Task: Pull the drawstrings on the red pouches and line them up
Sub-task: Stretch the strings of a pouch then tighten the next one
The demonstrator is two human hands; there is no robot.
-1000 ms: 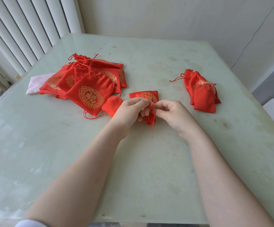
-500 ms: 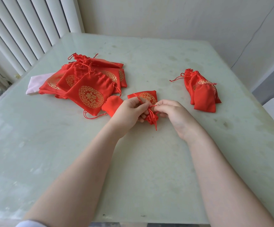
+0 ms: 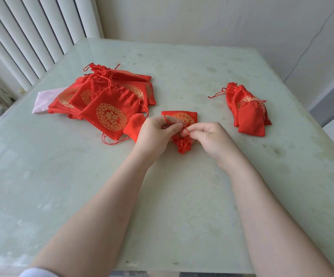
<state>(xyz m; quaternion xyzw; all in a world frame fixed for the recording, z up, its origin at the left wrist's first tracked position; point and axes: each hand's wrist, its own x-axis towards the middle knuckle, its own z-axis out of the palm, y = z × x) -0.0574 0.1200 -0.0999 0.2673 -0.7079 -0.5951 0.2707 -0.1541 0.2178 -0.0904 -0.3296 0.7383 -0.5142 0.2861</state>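
Pale green stone forms the table (image 3: 182, 206) under our two bare forearms. At its middle our left hand (image 3: 156, 134) and right hand (image 3: 212, 138) meet over one red pouch (image 3: 184, 116): left thumb and forefinger pinch its drawstring (image 3: 185, 129), and the right fingertips pinch the same cord just beside them, above the gathered mouth (image 3: 183, 145). We cannot tell whether anything is inside. Farther left lies a loose heap of flat pouches (image 3: 106, 96) with gold emblems, resting partly on a pink cloth (image 3: 46, 98). Farther right, well apart, sits a small overlapping stack of cinched pouches (image 3: 250, 114). White vertical blinds (image 3: 32, 37) stand beyond.
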